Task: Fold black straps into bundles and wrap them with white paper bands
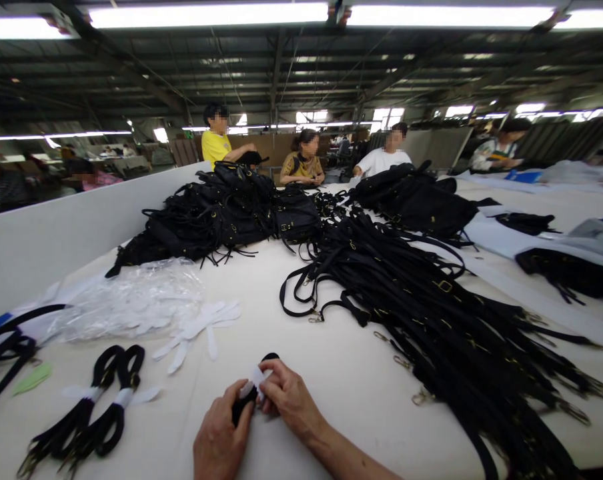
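My left hand [222, 427] is closed around a bundled black strap [242, 404], low in the middle of the view. A white strip [258, 377] wraps part of that bundle, and the fingers of my right hand [289, 399] pinch it from the other side. Much of the strap is hidden behind my fingers. To the left lie two folded black straps [89, 413] with metal clips, each banded by a white strip. Beyond my hands, loose white strips [206, 328] are fanned out on the table [261, 300].
A large heap of black straps [431, 313] with metal hooks spreads along the right. Black bags [231, 207] are piled at the back, more [416, 197] behind the straps. A clear plastic bag [131, 297] lies left, near a low white partition [81, 230]. Several people sit or stand beyond.
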Motion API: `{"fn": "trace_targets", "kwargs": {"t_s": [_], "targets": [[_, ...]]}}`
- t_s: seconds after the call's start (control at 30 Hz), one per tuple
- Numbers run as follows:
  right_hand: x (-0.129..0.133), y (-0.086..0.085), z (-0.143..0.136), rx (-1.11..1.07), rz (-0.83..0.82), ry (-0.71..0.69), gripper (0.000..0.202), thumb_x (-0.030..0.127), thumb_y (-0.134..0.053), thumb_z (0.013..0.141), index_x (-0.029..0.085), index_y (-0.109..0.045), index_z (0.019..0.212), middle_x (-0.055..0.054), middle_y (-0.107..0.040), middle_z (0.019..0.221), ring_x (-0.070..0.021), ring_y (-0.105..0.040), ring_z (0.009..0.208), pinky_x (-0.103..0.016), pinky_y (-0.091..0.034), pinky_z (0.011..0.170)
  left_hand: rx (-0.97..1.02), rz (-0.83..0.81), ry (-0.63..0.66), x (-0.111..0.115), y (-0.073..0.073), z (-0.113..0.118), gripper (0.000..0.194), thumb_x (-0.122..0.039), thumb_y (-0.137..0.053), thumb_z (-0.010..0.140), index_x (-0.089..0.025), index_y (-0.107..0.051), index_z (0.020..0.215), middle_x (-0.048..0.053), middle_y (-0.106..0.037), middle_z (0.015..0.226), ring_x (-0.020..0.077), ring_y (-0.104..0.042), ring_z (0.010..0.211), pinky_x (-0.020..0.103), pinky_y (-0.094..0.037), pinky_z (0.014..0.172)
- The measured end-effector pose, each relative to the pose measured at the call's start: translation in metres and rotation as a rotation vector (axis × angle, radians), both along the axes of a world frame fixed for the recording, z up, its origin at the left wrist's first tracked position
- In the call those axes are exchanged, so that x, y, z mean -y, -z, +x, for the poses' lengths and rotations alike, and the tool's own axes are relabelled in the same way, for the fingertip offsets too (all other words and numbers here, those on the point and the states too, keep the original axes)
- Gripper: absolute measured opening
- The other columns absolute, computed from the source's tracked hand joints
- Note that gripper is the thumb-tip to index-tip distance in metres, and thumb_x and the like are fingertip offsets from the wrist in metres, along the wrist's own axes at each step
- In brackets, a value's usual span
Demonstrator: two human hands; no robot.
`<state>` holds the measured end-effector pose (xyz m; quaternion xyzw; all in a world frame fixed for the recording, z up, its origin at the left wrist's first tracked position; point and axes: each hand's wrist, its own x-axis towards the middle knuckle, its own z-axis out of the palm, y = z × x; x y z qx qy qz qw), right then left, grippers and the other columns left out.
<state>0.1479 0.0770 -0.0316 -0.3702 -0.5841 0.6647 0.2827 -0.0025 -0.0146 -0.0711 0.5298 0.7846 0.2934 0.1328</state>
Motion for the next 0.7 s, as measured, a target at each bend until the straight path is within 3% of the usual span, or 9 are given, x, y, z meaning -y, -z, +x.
{"fn": "trace_targets", "kwargs": {"t_s": [0.27,0.43,0.7], "targets": [[-0.001,-0.006,0.003,0.223,0.047,-0.064,0.018,0.026,-0.058,0.078,0.017,-0.073,0.082,0.002,-0.065,0.057,-0.0095,-0.059,0.049,-0.018,-0.042,0.047,0.016,-0.023,-0.018,0.0,-0.006,0.001,0.037,-0.044,-0.05,0.088,-0.033,-0.059,0.122,0.004,-0.075,0.101,0.024,-0.071,0.096,0.041,-0.058,0.084],[-0.003,-0.01,0.0,0.327,0.073,-0.053,0.016,0.021,-0.055,0.076,0.017,-0.071,0.079,0.001,-0.066,0.054,-0.0102,-0.06,0.046,-0.017,-0.041,0.045,-0.026,0.047,-0.018,0.0,-0.002,0.002,0.036,-0.043,-0.052,0.087,-0.032,-0.062,0.12,0.003,-0.076,0.096,0.0231,-0.072,0.09,0.038,-0.059,0.081],[-0.001,-0.017,-0.006,0.279,0.084,-0.012,0.016,0.025,-0.055,0.078,0.016,-0.068,0.078,0.0,-0.067,0.058,-0.0107,-0.063,0.048,-0.015,-0.039,0.04,-0.073,0.064,-0.018,0.003,-0.004,0.004,0.037,-0.042,-0.05,0.089,-0.03,-0.059,0.123,0.004,-0.076,0.097,0.0232,-0.072,0.091,0.037,-0.058,0.081]]}}
